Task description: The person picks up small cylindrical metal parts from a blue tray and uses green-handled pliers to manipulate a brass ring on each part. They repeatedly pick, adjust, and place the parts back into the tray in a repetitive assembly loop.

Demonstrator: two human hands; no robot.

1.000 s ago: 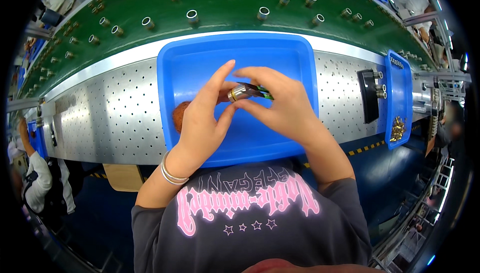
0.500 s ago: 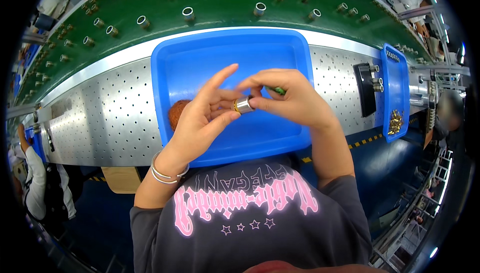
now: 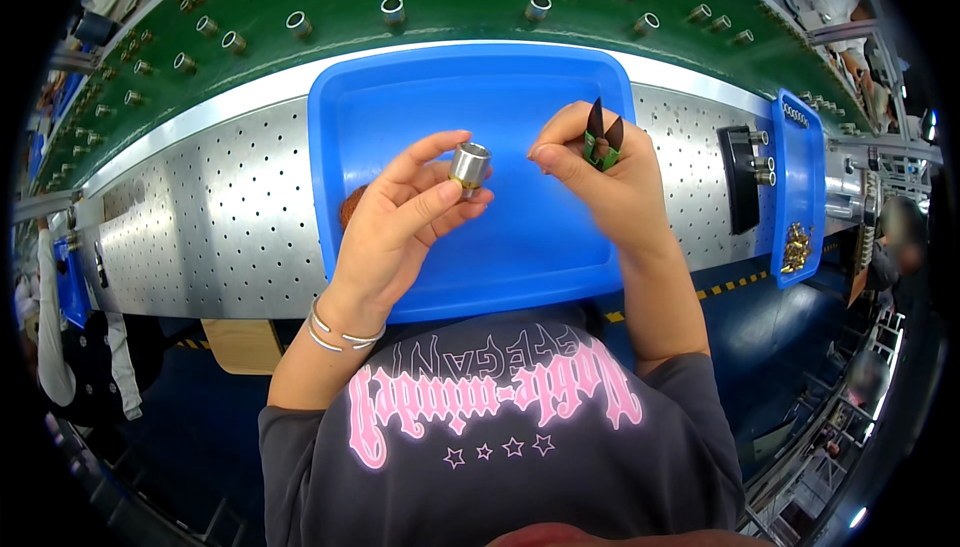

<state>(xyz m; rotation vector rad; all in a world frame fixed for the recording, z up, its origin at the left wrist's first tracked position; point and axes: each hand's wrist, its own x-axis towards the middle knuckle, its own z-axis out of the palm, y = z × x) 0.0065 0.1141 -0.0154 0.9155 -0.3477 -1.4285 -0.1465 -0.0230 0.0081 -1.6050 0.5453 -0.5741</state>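
Note:
My left hand (image 3: 385, 222) is closed on a short, shiny metal cylinder (image 3: 470, 162) with a brass-coloured lower end, its open top tilted up. To the right, my right hand (image 3: 620, 187) keeps a pair of green-handled snips (image 3: 602, 142) in the palm, dark pointed blades apart and pointing away from me. Thumb and index finger of that hand are pinched together; whether something tiny is between them I cannot tell. Both hands are above a large blue tray (image 3: 470, 292). A brown, rough-textured round thing (image 3: 350, 208) lies at its left side, partly behind my left hand.
Beyond the tray runs a green surface (image 3: 450, 29) with several metal cylinders standing on it. On the perforated metal table (image 3: 210, 207), a black holder (image 3: 738, 192) with cylinders is to the right. Past it, a narrow blue tray (image 3: 788, 172) contains small brass parts (image 3: 797, 247).
My right hand has drawn away to the right from the cylinder, and the snips' blades now show. My left hand has turned the cylinder from lying sideways to nearly upright.

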